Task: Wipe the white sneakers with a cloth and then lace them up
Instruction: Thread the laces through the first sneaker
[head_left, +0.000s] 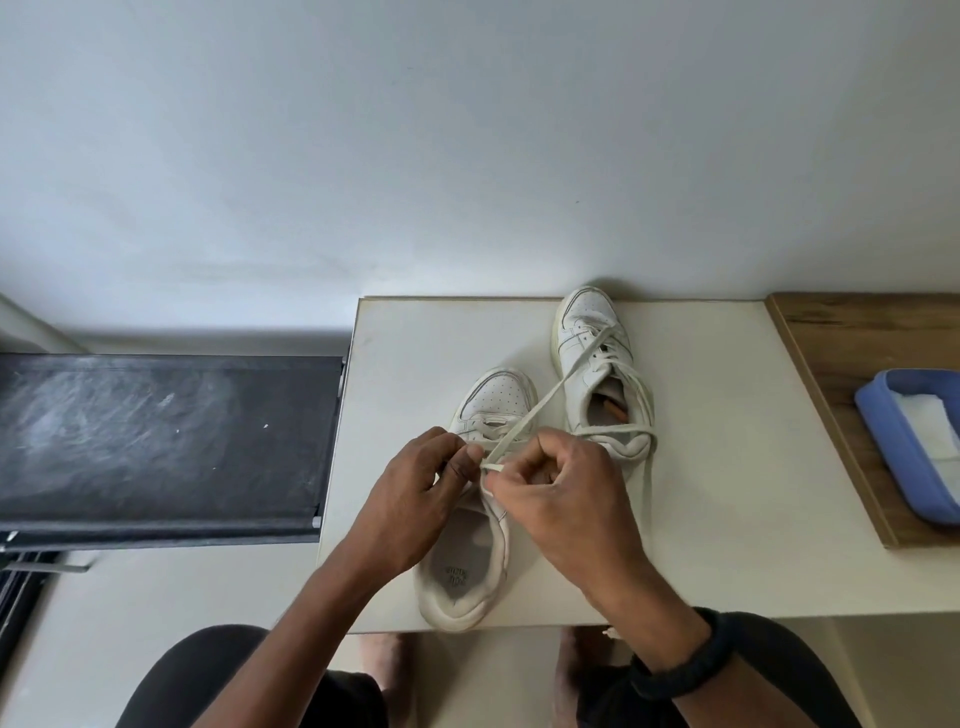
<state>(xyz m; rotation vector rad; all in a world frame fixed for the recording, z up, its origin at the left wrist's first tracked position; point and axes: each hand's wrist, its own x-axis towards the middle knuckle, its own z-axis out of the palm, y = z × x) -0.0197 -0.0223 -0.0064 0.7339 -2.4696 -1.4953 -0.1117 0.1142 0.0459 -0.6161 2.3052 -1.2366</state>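
Head view, looking down on a pale counter (426, 332) set against a plain wall.

Near sneaker (480, 499) lying toe away, heel at the counter's front edge, opening upward with a printed insole visible. Far sneaker (597, 369) farther back and to the right, toe almost at the wall, partly laced, its loose lace ends trailing down past the heel onto the counter.

Left hand (415, 483) over the near sneaker's tongue area, fingers (460, 465) curled and pressed together, thumb and forefinger pinching the lace (519, 431) low by the eyelets. Right hand (561, 493) just beside it, on the sneaker's right flank, fingers folded in and pinching the same lace where it bends into a small loop between the two hands. From that pinch, lace running taut and diagonal, up and right across the near sneaker's toe box toward the far sneaker. Which eyelet is being worked: cannot tell, hidden by knuckles.

Dark wristband (685, 660) on the right wrist.

Off to the right, a blue tray (883, 441) on a wooden surface (852, 332), with something white folded inside; whether a cloth, unclear. To the left, a dark scuffed panel (161, 436) beside the counter.
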